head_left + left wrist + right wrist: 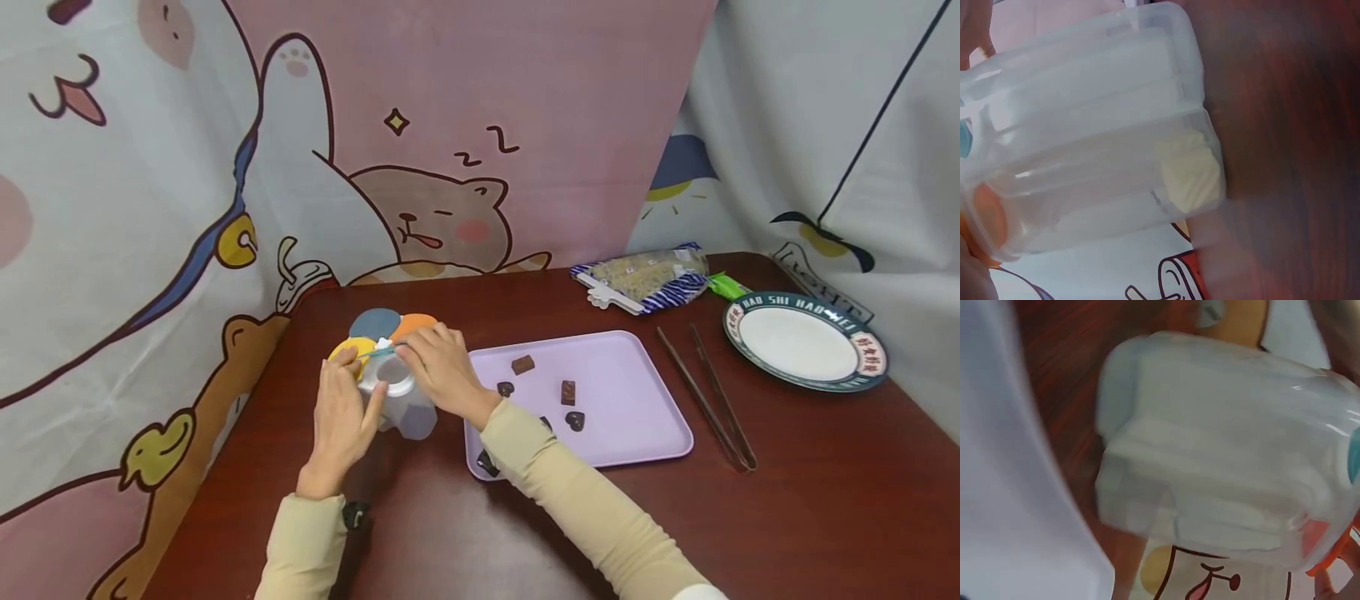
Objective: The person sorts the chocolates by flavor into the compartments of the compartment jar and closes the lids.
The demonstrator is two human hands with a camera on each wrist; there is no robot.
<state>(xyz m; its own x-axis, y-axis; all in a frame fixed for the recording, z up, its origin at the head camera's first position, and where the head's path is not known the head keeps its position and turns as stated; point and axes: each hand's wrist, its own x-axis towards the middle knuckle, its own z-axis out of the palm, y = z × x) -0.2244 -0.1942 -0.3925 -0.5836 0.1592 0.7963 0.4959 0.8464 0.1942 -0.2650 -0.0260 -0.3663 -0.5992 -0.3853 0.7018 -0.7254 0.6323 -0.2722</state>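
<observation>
Noted a translucent container (415, 421) on the counter (427, 533), just left of the lilac tray (645, 408), upright or nearly so, with long axis rising from the counter. In the left wrist view, found a cream-coloured lump (1191, 175) low in one compartment.

Located the teal lid (378, 352) at the container's top, between the hands, raised above the round rim (402, 388) and presented almost edge-on to the head view, sloping slightly upward from left to right. Judge this the governing relation: lid directly at both sets of fingertips, right hand (442, 367) nearer to the higher end, left hand (341, 417) to the lower.

Recorded for the right: fingers brought together on the lid's edge, apparently in a pinch. For the left: fingers bent on the yellow lid's (354, 345) side, thumb laid across by the rim, clamped on the container's top. Cannot tell whether also touching the teal lid.

Just beyond, logged the blue lid (375, 322) and orange lid (412, 322). Further right: brown pieces (568, 392) on the tray, then tongs (701, 400) and plate (802, 343).
</observation>
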